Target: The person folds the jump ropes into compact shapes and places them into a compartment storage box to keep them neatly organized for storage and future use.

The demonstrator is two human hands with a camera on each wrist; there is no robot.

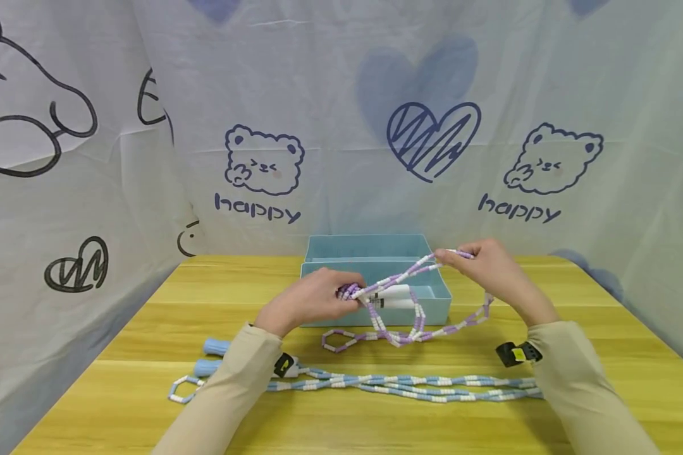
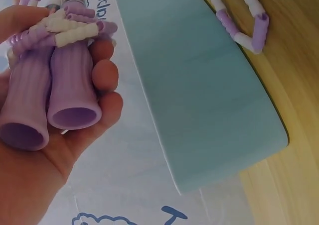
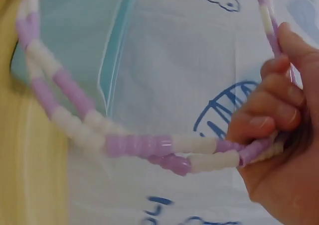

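Note:
My left hand [image 1: 324,294] grips the two handles of a purple-and-white beaded jump rope [image 1: 398,278], with beaded strands wound around them. The left wrist view shows the purple handles [image 2: 75,93] side by side in the palm, their hollow ends toward the camera. Up and to the right, my right hand [image 1: 489,268] pinches beaded strands, and in the right wrist view its fingers [image 3: 269,105] curl round them. Strands stretch between both hands above a light blue box [image 1: 432,309]. A loose loop of the rope droops in front of the box.
A blue-and-white beaded jump rope [image 1: 410,385] lies stretched across the table's front, partly behind both sleeves. Its blue handles [image 1: 207,366] lie at the left. Behind the wooden table [image 1: 165,328] hangs a printed cloth [image 1: 341,126].

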